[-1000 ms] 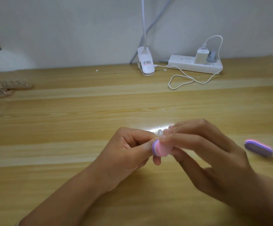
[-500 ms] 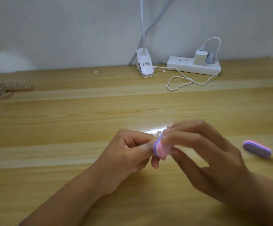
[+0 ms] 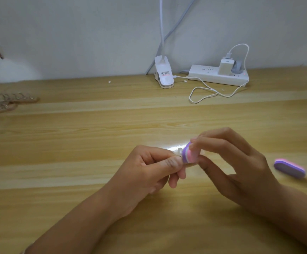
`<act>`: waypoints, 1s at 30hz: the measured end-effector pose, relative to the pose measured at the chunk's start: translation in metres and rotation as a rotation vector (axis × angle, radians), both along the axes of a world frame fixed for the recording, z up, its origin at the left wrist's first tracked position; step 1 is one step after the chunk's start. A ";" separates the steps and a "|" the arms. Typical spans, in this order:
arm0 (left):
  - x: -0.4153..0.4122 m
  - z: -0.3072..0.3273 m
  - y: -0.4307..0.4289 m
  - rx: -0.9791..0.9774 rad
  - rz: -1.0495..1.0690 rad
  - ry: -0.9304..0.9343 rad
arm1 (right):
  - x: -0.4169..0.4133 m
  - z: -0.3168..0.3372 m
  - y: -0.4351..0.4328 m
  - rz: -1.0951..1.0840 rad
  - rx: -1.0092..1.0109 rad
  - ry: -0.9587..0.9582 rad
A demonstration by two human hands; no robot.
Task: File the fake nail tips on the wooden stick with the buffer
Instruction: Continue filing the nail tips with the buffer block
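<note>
Over the middle of the wooden table, my right hand (image 3: 237, 167) pinches a small purple, white and pink buffer (image 3: 189, 154) between thumb and fingers. The buffer's purple face meets a clear nail tip (image 3: 179, 150) that pokes out of my left hand (image 3: 147, 173). My left hand's fingers are curled and its thumb presses on whatever carries that tip; the stick itself is hidden inside the hand. Two wooden sticks with rows of clear nail tips (image 3: 6, 102) lie at the far left edge.
A second purple and pink buffer (image 3: 289, 168) lies on the table to the right of my right hand. At the back by the wall stand a white clip lamp base (image 3: 164, 75) and a white power strip (image 3: 218, 75) with a looping cable (image 3: 204, 92).
The buffer in my right hand has shifted slightly up and to the right against the nail tip. My left hand has kept its place.
</note>
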State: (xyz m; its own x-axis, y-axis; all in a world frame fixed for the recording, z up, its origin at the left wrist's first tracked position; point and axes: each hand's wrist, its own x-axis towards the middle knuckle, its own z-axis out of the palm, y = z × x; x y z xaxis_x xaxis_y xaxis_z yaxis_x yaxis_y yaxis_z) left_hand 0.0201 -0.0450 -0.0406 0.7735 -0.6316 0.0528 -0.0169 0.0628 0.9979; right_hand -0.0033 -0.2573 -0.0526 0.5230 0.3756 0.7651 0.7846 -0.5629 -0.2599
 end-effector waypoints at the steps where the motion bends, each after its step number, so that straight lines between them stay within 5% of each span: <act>1: 0.000 0.000 0.000 -0.001 0.000 0.008 | 0.000 -0.001 0.001 0.005 0.013 0.006; 24: -0.002 0.000 -0.004 0.028 -0.011 0.089 | -0.003 -0.007 0.012 0.101 -0.066 -0.033; 30: 0.000 0.003 -0.001 0.010 -0.092 0.103 | 0.015 0.006 -0.015 -0.109 0.043 0.025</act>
State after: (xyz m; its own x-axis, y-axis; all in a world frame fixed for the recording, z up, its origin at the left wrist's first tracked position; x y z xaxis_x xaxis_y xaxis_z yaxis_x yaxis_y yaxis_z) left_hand 0.0197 -0.0460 -0.0377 0.7135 -0.7000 -0.0304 0.0909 0.0496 0.9946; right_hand 0.0121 -0.2722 -0.0464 0.5784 0.2822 0.7654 0.7120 -0.6325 -0.3048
